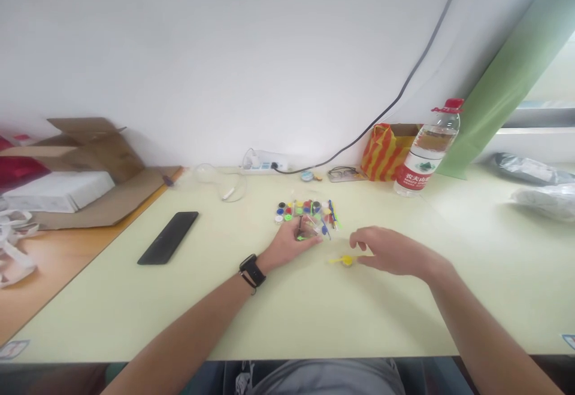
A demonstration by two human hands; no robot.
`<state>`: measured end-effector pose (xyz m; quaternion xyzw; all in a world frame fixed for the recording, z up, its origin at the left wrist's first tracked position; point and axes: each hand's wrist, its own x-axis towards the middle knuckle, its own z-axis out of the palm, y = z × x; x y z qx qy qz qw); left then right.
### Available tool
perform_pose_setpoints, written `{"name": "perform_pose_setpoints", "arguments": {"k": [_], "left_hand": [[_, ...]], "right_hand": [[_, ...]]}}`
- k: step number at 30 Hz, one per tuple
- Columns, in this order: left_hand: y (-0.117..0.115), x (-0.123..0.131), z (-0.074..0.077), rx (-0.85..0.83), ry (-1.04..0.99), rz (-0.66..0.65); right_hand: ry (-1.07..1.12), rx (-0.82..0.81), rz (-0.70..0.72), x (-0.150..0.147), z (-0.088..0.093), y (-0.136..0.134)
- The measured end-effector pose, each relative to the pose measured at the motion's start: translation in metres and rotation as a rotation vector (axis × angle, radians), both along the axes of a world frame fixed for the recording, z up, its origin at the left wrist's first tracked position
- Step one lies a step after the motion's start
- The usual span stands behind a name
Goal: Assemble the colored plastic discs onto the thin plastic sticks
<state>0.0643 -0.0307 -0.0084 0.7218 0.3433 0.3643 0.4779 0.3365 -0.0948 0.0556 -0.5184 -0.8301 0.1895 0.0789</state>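
A cluster of small coloured plastic pieces (pixel 308 209) lies mid-table: round caps in blue, red, green and yellow, and thin sticks. My left hand (pixel 291 243), with a black watch on the wrist, rests at the cluster's near edge with its fingers curled around a small clear piece with green on it. My right hand (pixel 390 250) lies just to the right, fingers bent and pinched on a small yellow piece (pixel 342 259) that lies on the pale green table (pixel 314 311).
A black phone (pixel 168 237) lies at the left. Behind stand a water bottle (pixel 426 152), a striped orange bag (pixel 381 152), glasses (pixel 344 173) and a white power strip (pixel 265 161) with a cable. Cardboard boxes (pixel 90 149) sit far left, plastic bags (pixel 534 182) far right.
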Motion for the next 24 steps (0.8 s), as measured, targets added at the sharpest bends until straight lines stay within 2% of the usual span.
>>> {"name": "perform_pose_setpoints", "arguments": {"k": [2,4,9,15,19,22,24], "left_hand": [[0.000,0.001,-0.001,-0.074,-0.008,-0.019],[-0.001,0.001,-0.001,-0.156,0.011,-0.022],[-0.003,-0.003,0.005,-0.222,0.079,-0.002],[0.000,-0.004,0.002,-0.099,-0.015,-0.101],[0.004,-0.003,-0.006,-0.082,-0.032,-0.094],[0.003,-0.002,-0.009,-0.070,-0.038,-0.067],[0.002,-0.002,-0.009,-0.054,-0.028,-0.061]], "right_hand": [[-0.013,-0.043,-0.028,0.005,-0.018,-0.004],[0.021,-0.061,-0.030,0.008,-0.023,-0.006],[0.192,-0.135,0.031,0.011,-0.003,-0.006],[0.314,-0.216,0.090,0.012,0.020,-0.006],[0.489,-0.081,0.000,0.012,0.041,-0.006],[0.582,0.149,-0.135,0.011,0.060,-0.003],[0.555,0.294,-0.180,0.006,0.073,0.001]]}}
